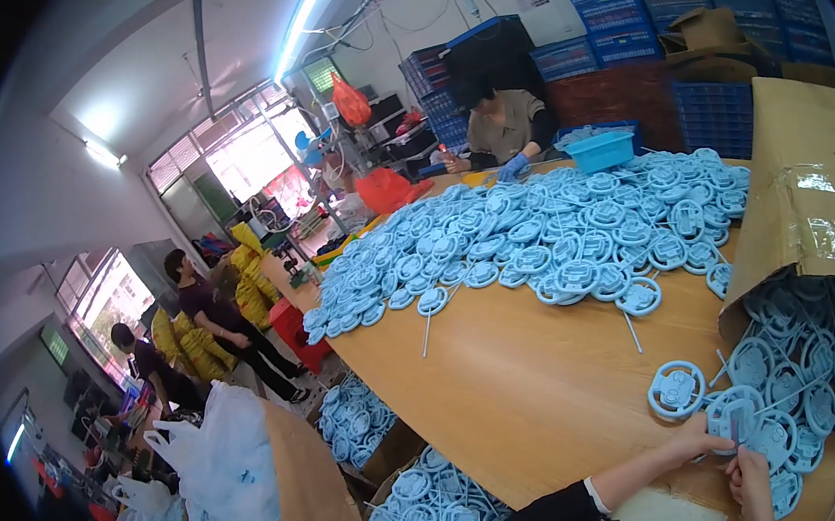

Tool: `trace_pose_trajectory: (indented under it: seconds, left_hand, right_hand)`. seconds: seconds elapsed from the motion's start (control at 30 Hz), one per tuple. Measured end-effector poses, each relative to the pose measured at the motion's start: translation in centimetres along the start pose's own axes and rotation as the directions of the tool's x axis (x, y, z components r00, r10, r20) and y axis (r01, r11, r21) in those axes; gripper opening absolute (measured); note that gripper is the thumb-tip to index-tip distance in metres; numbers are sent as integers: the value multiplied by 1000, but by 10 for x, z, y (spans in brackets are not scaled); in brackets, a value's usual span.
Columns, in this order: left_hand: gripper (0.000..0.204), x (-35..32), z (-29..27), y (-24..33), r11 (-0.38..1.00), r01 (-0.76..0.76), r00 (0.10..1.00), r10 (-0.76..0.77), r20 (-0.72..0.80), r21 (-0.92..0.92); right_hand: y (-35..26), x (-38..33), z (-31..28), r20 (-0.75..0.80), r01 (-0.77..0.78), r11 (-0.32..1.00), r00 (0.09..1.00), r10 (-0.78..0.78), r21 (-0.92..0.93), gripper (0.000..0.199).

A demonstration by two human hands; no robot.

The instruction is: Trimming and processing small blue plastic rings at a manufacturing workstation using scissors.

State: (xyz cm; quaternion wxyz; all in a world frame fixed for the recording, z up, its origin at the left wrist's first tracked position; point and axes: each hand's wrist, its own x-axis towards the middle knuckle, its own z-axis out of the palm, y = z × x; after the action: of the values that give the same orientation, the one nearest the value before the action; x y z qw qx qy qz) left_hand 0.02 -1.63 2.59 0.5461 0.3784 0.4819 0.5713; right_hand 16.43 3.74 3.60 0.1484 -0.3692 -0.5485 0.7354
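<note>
Low on the right of the head view, my left hand (698,438) is closed on the edge of a light-blue plastic toy steering wheel (733,413). Just below it, my right hand (751,478) is closed, its fingertips at the wheel's lower rim. A thin dark sliver shows above those fingertips; what it is I cannot make out. Another toy steering wheel (676,389) lies flat on the table to the upper left of my hands. More wheels, some with thin rods, crowd the tabletop to the right of my hands.
A tipped cardboard box (817,182) with wheels at its mouth stands at right. A large heap of wheels (535,229) covers the far part of the wooden table (449,378). Behind it sits a co-worker (508,126) in blue gloves. Boxes of wheels (432,510) stand below the left edge.
</note>
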Motion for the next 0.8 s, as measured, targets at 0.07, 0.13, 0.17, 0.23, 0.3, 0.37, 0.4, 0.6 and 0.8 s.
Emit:
trace_pose_trajectory:
  seconds: [0.07, 0.13, 0.17, 0.23, 0.3, 0.37, 0.4, 0.6, 0.8]
  left_hand:
    - [41, 1, 3, 0, 999, -18, 1000, 19, -21, 50]
    - [40, -1, 4, 5, 999, -11, 999, 12, -38, 30]
    - [39, -3, 3, 9, 1000, 11, 999, -10, -31, 29]
    - [39, -3, 1, 8, 999, 29, 999, -28, -33, 22]
    - [39, 0, -2, 0, 1000, -12, 1000, 12, -8, -16]
    - [39, -1, -1, 3, 999, 3, 1000, -4, -7, -37]
    - [39, -2, 0, 4, 998, 22, 1000, -22, 1, -53]
    - [35, -5, 4, 8, 1000, -15, 999, 15, -37, 2]
    - [36, -1, -1, 1, 999, 10, 999, -12, -41, -40]
  right_hand:
    - [1, 3, -2, -1, 7, 1000, 1000, -7, -7, 38]
    - [0, 3, -1, -6, 12, 1000, 1000, -12, -14, 38]
    - [-1, 4, 0, -10, 6, 1000, 1000, -6, -9, 38]
    - [0, 4, 0, -5, -2, 1000, 1000, 2, -12, 38]
    - [2, 5, 0, 18, 18, 1000, 1000, -18, 6, 37]
    - [1, 3, 1, -5, 8, 1000, 1000, -8, -14, 37]
    - [0, 2, 2, -34, 1, 1000, 999, -2, -28, 36]
    - [4, 4, -1, -58, -25, 999, 998, 26, 23, 28]
    - [-4, -3, 6, -36, -24, 1000, 999, 25, 19, 28]
